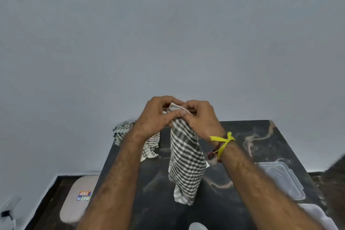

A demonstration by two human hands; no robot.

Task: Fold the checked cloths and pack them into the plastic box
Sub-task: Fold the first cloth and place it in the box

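Hands, left [158, 115] and right [200, 117], pinch checked cloth [186, 160] by its top edge; long axis hangs vertical above worktop [242, 136].

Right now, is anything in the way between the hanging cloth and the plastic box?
Nothing visible. Both hands, left hand and right hand, hold the checked cloth up over the table. The plastic box sits to its right across bare tabletop.

Both forearms raised, left hand [158, 115] and right hand [200, 117] touching, fingers curled, pinching together
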